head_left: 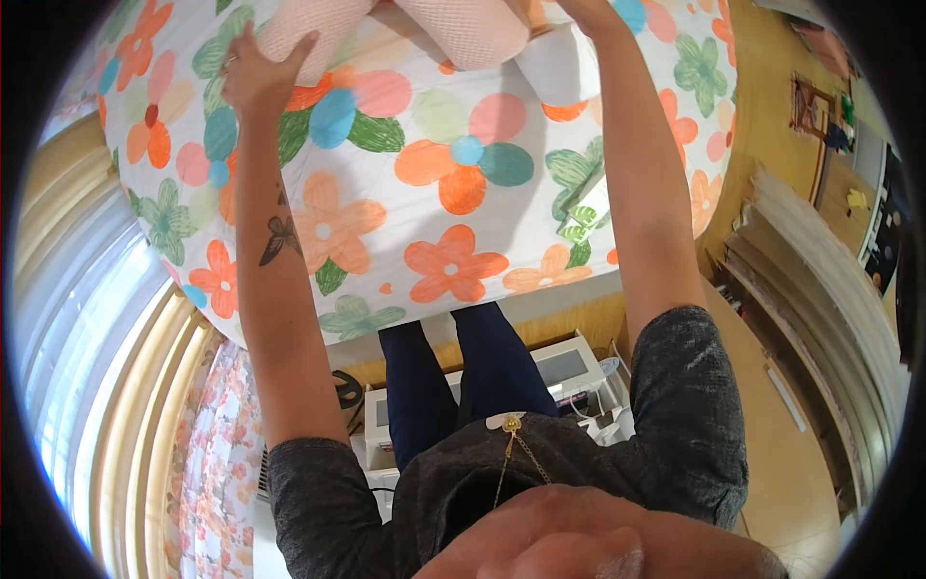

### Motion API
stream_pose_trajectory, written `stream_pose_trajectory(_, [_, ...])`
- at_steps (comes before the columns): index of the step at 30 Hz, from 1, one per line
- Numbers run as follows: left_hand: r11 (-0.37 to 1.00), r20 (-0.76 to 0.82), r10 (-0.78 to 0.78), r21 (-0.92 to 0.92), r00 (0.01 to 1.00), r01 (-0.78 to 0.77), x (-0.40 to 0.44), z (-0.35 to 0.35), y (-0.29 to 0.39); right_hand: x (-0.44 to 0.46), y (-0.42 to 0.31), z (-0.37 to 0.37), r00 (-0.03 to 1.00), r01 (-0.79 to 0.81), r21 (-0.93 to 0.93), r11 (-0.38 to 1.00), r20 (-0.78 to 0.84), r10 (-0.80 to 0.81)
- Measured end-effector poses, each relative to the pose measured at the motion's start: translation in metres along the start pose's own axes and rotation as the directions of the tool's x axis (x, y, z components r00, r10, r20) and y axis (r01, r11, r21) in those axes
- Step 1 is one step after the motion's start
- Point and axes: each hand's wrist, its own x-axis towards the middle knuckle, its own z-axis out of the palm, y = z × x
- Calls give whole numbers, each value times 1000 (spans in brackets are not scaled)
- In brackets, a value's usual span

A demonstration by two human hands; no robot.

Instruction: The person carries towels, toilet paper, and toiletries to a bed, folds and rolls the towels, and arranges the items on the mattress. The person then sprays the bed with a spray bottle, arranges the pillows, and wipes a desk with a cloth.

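My left hand [262, 75] is at the top left, thumb and fingers spread, against the side of a pink textured cloth piece [323, 34] that lies on a flower-patterned sheet [453, 261]. Another pink textured part [468, 29] extends beside it to the right. My right hand [584, 12] is at the top edge, mostly cut off, so its fingers are hidden. Just below and left of it is a plain white item [561, 68]. A small white item with green leaf prints [585, 210] rests on the sheet by my right forearm.
Striped curtains [125, 405] hang on the left, with a floral cloth [217, 463] beside them. A light wooden surface [786, 454] is at the lower right. White furniture [569, 362] stands behind my legs. A wooden chair [812, 104] is at the far right.
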Motion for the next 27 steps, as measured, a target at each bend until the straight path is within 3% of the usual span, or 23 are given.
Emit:
stream_pose_trajectory(1, [993, -182, 64, -91, 981, -81, -3, 0, 5, -8, 16, -14, 989, 147, 81, 986, -26, -145])
stream_pose_trajectory(3, [957, -448, 94, -207, 889, -206, -20, -2, 31, -37, 45, -48, 989, 60, 44, 997, -140, -53])
stream_pose_trajectory(4, [948, -425, 106, -229, 899, -220, -31, 6, 52, -59, 63, -68, 972, -29, 19, 999, -234, 33])
stream_pose_trajectory(5, [865, -326, 222, -368, 919, -340, -46, 14, 69, -93, 89, -87, 963, -69, 15, 998, -260, 70])
stream_pose_trajectory(6, [749, -253, 342, -508, 905, -425, -59, 22, 88, -125, 117, -106, 947, -156, -181, 971, -308, 95])
stream_pose_trajectory(7, [760, -156, 417, -480, 896, -438, -71, 30, 111, -143, 133, -120, 933, -225, -372, 900, -348, 89])
stream_pose_trajectory(8, [771, -52, 485, -445, 873, -455, -83, 35, 134, -182, 127, -117, 884, -419, -358, 834, -372, 284])
stream_pose_trajectory(9, [696, 4, 498, -598, 867, -397, -88, 37, 161, -210, 135, -111, 803, -525, -285, 802, -478, 356])
stream_pose_trajectory(10, [608, 60, 519, -727, 853, -319, -89, 41, 186, -235, 151, -111, 705, -674, -136, 726, -409, 579])
stream_pose_trajectory(11, [674, 87, 532, -646, 842, -359, -87, 47, 203, -261, 167, -111, 562, -810, -24, 586, -314, 765])
stream_pose_trajectory(13, [736, 113, 546, -538, 830, -410, -82, 61, 233, -286, 161, -75, 471, -863, 109, 494, -184, 863])
stream_pose_trajectory(14, [827, 247, 476, -452, 844, -334, -79, 66, 246, -292, 164, -58, 461, -855, 178, 488, -171, 871])
stream_pose_trajectory(15, [904, 366, 380, -340, 849, -258, -75, 71, 256, -295, 179, -38, 501, -796, 208, 569, -302, 811])
stream_pose_trajectory(16, [890, 301, 416, -327, 858, -317, -79, 77, 262, -293, 179, -18, 519, -730, 230, 644, -426, 741])
stream_pose_trajectory(17, [908, 347, 397, -282, 850, -309, -82, 82, 267, -289, 179, -9, 488, -726, 226, 649, -495, 719])
stream_pose_trajectory(18, [888, 347, 447, -280, 824, -364, -89, 87, 269, -286, 179, -1, 497, -719, 249, 649, -468, 730])
stream_pose_trajectory(20, [910, 439, 392, -314, 809, -271, -105, 69, 276, -285, 181, 7, 611, -424, 576, 699, -387, 691])
stream_pose_trajectory(21, [914, 439, 392, -290, 809, -285, -110, 66, 273, -285, 174, 8, 591, -419, 571, 705, -418, 690])
stream_pose_trajectory(22, [898, 382, 432, -266, 817, -350, -116, 65, 267, -285, 175, 11, 595, -286, 630, 722, -474, 649])
stream_pose_trajectory(24, [876, 313, 479, -231, 820, -423, -124, 63, 248, -289, 164, -2, 477, -332, 629, 703, -531, 701])
stream_pose_trajectory(26, [781, 134, 567, -401, 812, -479, -134, 55, 220, -295, 165, -12, 519, -163, 709, 686, -530, 671])
stream_pose_trajectory(27, [797, 186, 525, -449, 831, -403, -137, 42, 210, -295, 169, -19, 595, -93, 669, 738, -557, 580])
